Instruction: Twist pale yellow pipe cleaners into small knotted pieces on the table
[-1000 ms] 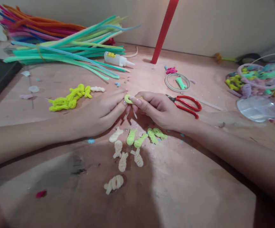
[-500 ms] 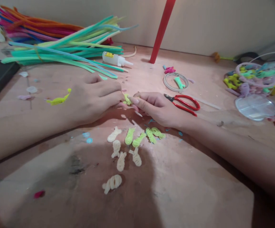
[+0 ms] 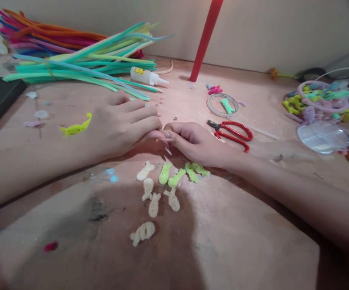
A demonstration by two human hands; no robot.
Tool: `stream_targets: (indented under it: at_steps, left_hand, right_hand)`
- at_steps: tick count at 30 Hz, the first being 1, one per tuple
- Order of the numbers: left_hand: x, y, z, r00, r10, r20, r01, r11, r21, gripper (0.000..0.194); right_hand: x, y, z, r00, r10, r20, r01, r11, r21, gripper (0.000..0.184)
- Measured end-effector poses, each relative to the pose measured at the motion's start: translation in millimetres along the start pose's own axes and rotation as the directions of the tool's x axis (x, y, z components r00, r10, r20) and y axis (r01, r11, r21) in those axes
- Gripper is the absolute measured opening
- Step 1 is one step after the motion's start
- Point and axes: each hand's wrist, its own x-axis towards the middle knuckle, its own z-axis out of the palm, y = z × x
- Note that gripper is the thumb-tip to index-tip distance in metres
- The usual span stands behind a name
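Note:
My left hand (image 3: 129,123) and my right hand (image 3: 191,141) meet at the fingertips above the table. Both are closed, pinching a small yellow-green pipe-cleaner piece that the fingers now almost wholly hide. Just in front of them lie several yellow-green twisted pipe-cleaner pieces (image 3: 176,177), each with a rounded body and a forked end. Nearer to me are several cream twisted pieces (image 3: 153,205) of like shape. Right of my right hand rest red-handled pliers (image 3: 234,133), their jaws pointing left. A bright yellow twisted piece (image 3: 76,128) shows beyond my left wrist.
Bundled pipe cleaners (image 3: 80,66) lie at the back left, beside a glue bottle (image 3: 145,75). A red post (image 3: 204,42) stands behind my hands. Farther right are a clear ring (image 3: 209,108) around a green piece, a pile of coloured pieces (image 3: 313,98) and a clear dish (image 3: 323,137).
My fingers have closed further over the yellow-green piece, which showed between them before. My right hand has shifted slightly down and left, and more of the pliers shows.

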Motion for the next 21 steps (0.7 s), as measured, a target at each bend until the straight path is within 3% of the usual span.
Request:
stream_targets:
  at_steps: [5, 11, 16, 21]
  left_hand:
    - [-2.7, 6.0, 1.6, 0.997, -0.063, 0.048, 0.070, 0.984, -0.161, 0.051]
    - [-1.8, 10.7, 0.9, 0.990, -0.132, 0.058, 0.143, 0.949, -0.280, 0.049]
    - [0.7, 13.8, -0.5, 0.966, -0.206, 0.157, 0.259, 0.811, -0.525, 0.051]
    - [0.5, 18.0, -1.7, 0.943, -0.278, 0.182, 0.330, 0.722, -0.608, 0.039]
  right_hand:
    - [-2.7, 1.0, 1.8, 0.999, 0.029, -0.043, -0.033, 0.996, -0.085, 0.050]
    - [-4.0, -1.6, 1.7, 1.000, 0.010, -0.025, -0.012, 0.998, -0.057, 0.051]
    - [-5.8, -2.5, -2.9, 1.000, -0.005, 0.014, 0.006, 1.000, -0.016, 0.050]
    - [-5.9, -0.1, -4.4, 0.999, -0.044, 0.025, 0.044, 0.999, -0.002, 0.049]
